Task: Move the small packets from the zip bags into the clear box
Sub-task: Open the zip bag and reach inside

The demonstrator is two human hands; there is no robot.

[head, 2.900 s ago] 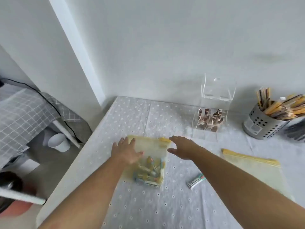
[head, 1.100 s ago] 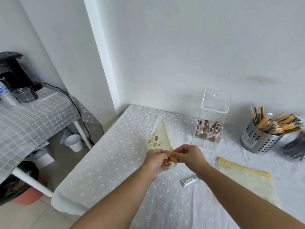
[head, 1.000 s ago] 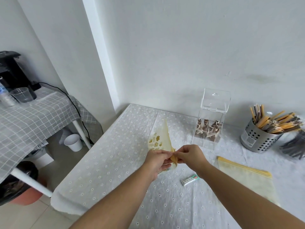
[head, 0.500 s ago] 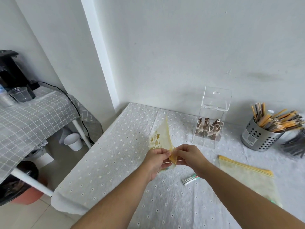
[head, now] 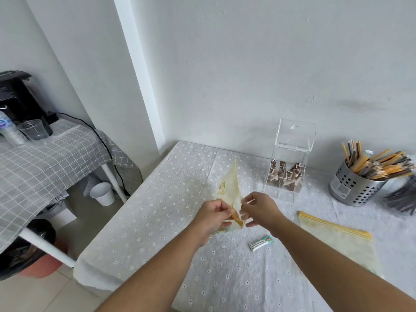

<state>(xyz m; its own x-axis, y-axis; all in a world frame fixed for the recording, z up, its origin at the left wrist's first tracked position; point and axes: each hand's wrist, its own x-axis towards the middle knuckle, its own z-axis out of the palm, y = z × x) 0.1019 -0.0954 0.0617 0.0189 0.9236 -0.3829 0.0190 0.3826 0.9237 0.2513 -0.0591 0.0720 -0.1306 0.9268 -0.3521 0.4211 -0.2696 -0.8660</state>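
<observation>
Our left hand (head: 212, 216) and right hand (head: 258, 209) each pinch the upright zip bag (head: 230, 188) at its mouth, the table edge (head: 137, 197) off to their left, the clear box (head: 287, 170) beyond the right hand.

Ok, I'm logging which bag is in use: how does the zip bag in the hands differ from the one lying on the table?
The held zip bag is raised, standing on edge; the flat zip bag lies on the tablecloth. The left hand and right hand pinch the held zip bag's zip end; no hand touches the flat zip bag. Both are translucent with a yellow zip strip.
</observation>
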